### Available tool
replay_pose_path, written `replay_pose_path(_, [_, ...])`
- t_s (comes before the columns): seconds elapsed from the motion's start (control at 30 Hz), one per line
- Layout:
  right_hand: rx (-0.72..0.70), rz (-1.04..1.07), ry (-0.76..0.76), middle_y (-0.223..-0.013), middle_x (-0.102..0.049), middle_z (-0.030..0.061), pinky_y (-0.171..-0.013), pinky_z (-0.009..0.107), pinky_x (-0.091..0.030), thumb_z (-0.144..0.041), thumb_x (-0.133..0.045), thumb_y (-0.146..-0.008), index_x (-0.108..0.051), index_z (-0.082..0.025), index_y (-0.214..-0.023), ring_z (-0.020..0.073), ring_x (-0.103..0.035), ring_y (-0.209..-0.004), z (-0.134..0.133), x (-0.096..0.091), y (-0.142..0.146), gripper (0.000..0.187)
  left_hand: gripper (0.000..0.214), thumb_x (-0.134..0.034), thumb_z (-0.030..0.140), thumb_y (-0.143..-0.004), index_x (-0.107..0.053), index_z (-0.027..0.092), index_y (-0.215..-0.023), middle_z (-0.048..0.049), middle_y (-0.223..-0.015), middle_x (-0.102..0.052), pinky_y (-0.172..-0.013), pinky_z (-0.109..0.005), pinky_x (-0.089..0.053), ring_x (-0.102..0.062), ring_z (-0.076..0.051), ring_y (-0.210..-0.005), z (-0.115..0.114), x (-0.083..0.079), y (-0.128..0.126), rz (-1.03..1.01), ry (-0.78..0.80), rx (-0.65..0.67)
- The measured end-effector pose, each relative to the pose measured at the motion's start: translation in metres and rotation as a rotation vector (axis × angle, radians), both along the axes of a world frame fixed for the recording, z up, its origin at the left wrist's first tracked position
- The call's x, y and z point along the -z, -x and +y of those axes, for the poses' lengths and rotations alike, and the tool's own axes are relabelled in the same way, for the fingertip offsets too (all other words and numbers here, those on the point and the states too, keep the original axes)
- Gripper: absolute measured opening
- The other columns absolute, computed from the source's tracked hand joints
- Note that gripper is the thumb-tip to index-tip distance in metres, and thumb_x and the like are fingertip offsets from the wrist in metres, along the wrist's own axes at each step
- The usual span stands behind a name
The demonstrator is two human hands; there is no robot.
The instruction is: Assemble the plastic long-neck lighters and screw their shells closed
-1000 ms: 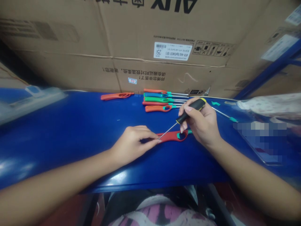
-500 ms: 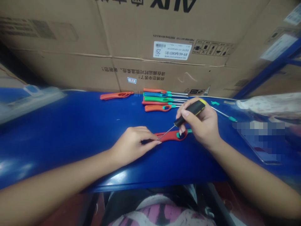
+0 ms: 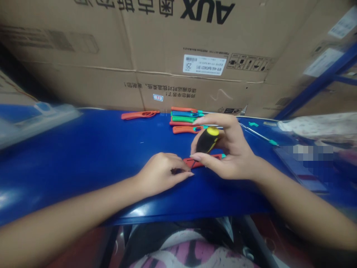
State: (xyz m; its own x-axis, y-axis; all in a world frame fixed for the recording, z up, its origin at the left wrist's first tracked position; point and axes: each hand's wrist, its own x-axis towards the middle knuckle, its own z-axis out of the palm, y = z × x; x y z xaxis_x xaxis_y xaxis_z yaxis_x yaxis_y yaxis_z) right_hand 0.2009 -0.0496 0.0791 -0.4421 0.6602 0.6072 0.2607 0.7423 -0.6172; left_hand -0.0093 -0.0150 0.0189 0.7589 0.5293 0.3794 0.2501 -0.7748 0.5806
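On the blue table lies a red long-nosed lighter (image 3: 189, 162), its green-collared end toward the right. My left hand (image 3: 164, 171) pinches the lighter's left end between thumb and fingers. A black and yellow screwdriver (image 3: 206, 140) is in my right hand (image 3: 234, 149), held steeply by its handle. Its shaft runs down to the lighter beside my left fingertips, where the tip cannot be made out. My right fingers and thumb cover part of the lighter's middle. Several lighters (image 3: 184, 120) in orange, blue, green and red lie side by side behind my right hand.
An orange-red lighter casing (image 3: 139, 115) lies at the back left. A metal tube with a green end (image 3: 260, 134) and a small green piece (image 3: 253, 124) are at the right. A phone (image 3: 302, 171) rests nearby. A large cardboard box (image 3: 97, 74) stands behind the table.
My right hand has moved left, and the screwdriver has swung from a low slant to nearly upright. My left hand still holds the lighter's end. The view has tilted slightly up.
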Motion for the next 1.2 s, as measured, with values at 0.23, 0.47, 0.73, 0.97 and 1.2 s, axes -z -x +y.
replay_pose_path(0.23, [-0.079, 0.056, -0.066, -0.118, -0.062, 0.0035, -0.070, 0.031, -0.063, -0.008, -0.069, -0.085, -0.041, -0.034, -0.139, 0.0160, -0.071, -0.085, 0.006, 0.021, -0.002, 0.066, 0.015, -0.066, 0.029, -0.095, -0.077, 0.020, -0.091, -0.0026, -0.085, -0.076, -0.075, -0.025, -0.053, -0.071, -0.016, -0.079, 0.004, 0.006, 0.002, 0.055, -0.068, 0.038])
replay_pose_path(0.47, [-0.021, 0.124, 0.058, -0.113, -0.064, 0.0031, -0.066, 0.031, -0.063, -0.012, -0.071, -0.084, -0.042, -0.035, -0.141, 0.0177, -0.072, -0.085, 0.005, 0.025, -0.006, 0.068, 0.015, -0.066, 0.032, -0.095, -0.076, 0.020, -0.093, -0.0020, -0.088, -0.076, -0.077, -0.026, -0.052, -0.070, -0.015, -0.081, 0.007, 0.004, 0.002, 0.049, -0.044, 0.053])
replay_pose_path(0.73, [0.172, 0.288, 0.121, -0.117, -0.067, 0.0061, -0.055, 0.030, -0.062, -0.026, -0.076, -0.082, -0.043, -0.033, -0.135, 0.0190, -0.071, -0.081, 0.002, 0.024, -0.007, 0.063, 0.023, -0.081, 0.036, -0.081, -0.075, 0.020, -0.096, -0.0007, -0.084, -0.071, -0.062, -0.022, -0.048, -0.062, -0.012, -0.068, 0.006, -0.004, 0.001, -0.030, 0.044, -0.071])
replay_pose_path(0.97, [0.165, 0.315, 0.048, -0.122, -0.065, 0.0018, -0.055, 0.026, -0.061, -0.023, -0.075, -0.083, -0.041, -0.039, -0.133, 0.0161, -0.071, -0.078, 0.002, 0.024, -0.006, 0.063, 0.010, -0.072, 0.025, -0.088, -0.078, 0.018, -0.084, -0.0028, -0.081, -0.073, -0.062, -0.023, -0.048, -0.063, -0.012, -0.067, 0.005, -0.005, 0.000, -0.076, 0.092, -0.076])
replay_pose_path(1.2, [0.121, 0.324, 0.039, -0.126, -0.062, 0.0041, -0.056, 0.027, -0.062, -0.019, -0.073, -0.084, -0.041, -0.035, -0.132, 0.0168, -0.073, -0.082, 0.002, 0.024, -0.004, 0.060, 0.011, -0.071, 0.027, -0.089, -0.080, 0.020, -0.087, -0.0038, -0.081, -0.074, -0.067, -0.025, -0.054, -0.068, -0.014, -0.071, 0.004, -0.003, -0.001, -0.081, 0.072, -0.050])
